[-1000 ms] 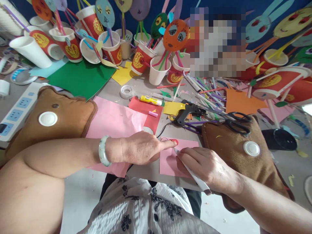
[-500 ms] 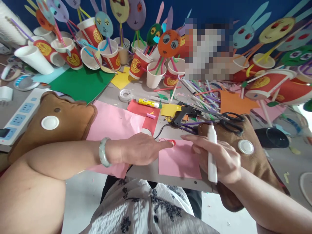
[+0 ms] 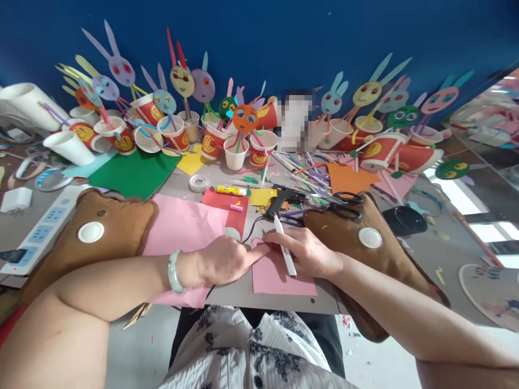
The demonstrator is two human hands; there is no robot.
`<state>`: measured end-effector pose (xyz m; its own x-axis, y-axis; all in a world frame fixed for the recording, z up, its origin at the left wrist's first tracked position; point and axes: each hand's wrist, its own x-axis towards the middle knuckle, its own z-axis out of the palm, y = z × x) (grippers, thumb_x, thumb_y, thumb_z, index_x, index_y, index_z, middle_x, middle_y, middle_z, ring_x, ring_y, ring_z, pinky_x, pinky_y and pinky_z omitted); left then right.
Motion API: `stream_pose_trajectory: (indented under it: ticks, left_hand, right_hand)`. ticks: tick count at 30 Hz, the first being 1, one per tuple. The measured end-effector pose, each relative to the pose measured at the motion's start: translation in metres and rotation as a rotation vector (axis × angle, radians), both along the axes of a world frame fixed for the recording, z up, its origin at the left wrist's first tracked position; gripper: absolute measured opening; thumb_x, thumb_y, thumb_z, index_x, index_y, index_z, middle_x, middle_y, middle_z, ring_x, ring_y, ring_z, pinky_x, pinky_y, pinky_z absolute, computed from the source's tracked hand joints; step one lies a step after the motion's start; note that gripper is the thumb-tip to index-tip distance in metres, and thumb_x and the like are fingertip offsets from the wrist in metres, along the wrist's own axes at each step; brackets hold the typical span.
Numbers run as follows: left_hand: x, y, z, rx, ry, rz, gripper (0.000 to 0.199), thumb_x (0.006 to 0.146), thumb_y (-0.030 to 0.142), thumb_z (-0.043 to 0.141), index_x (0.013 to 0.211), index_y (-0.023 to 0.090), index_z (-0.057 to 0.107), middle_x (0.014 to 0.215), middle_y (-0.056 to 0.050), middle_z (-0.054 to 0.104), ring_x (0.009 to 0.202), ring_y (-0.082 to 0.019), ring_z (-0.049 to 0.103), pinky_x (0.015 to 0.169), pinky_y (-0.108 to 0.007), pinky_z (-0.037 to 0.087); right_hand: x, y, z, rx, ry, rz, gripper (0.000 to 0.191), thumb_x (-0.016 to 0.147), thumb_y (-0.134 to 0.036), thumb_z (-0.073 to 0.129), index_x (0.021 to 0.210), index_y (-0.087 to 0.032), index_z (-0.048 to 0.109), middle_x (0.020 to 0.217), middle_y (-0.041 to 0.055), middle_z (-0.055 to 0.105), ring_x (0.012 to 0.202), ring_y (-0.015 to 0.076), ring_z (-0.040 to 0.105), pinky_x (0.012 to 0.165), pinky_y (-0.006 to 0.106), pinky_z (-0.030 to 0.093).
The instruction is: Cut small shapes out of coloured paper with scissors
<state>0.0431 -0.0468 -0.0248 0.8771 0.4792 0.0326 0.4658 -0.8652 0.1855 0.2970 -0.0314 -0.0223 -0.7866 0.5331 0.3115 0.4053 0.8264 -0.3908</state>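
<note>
No word or number could be made out. Round yellow emblems (image 3: 210, 145) stood on the red paper cups (image 3: 263, 141), their inner lines too fine to tell as characters or a figure. The label on the yellow glue stick (image 3: 230, 190) was too small to read, and the reddish and dark marks (image 3: 480, 272) on the pale round disc (image 3: 488, 297) at right were illegible.

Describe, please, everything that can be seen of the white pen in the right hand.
The white pen is slim and plastic-looking, narrowing to a reddish tip; no cap covers that end. The right hand holds it at a slant, its tip pointing away from the person, its blunt end over the small pink sheet. Whether that end touches the sheet, I cannot tell.
</note>
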Motion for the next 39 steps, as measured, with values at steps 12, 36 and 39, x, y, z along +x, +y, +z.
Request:
stream_pose_trajectory:
  ticks: [12,36,39]
  left_hand:
    - [0.0,-0.004,0.014,0.245,-0.111,-0.306,0.025,0.1,0.038,0.048,0.087,0.018,0.058,0.058,0.002,0.058,0.047,-0.013,0.055,0.043,-0.03,0.029]
    - [-0.006,-0.012,0.005,0.239,-0.08,-0.336,0.038,0.098,0.05,0.052,0.081,0.016,0.059,0.056,-0.003,0.06,0.047,-0.018,0.058,0.046,-0.028,0.038]
    - [-0.005,-0.01,0.005,0.269,-0.076,-0.335,0.037,0.097,0.048,0.053,0.081,0.015,0.061,0.056,-0.004,0.061,0.048,-0.019,0.06,0.045,-0.028,0.038]
  right_hand:
    - [-0.012,-0.001,0.0,0.193,0.298,-0.302,0.021,0.087,-0.02,0.068,0.106,-0.02,0.058,0.077,0.0017,0.073,0.053,0.0117,0.063,0.054,0.024,0.052]
    - [0.055,0.045,0.039,0.082,0.197,-0.687,0.017,0.084,-0.031,0.072,0.098,-0.021,0.069,0.072,0.004,0.073,0.052,0.0156,0.063,0.05,0.027,0.049]
    - [0.073,0.068,0.037,0.061,0.243,-0.687,0.019,0.085,-0.037,0.072,0.091,-0.019,0.068,0.072,0.0044,0.074,0.049,0.0146,0.063,0.047,0.026,0.049]
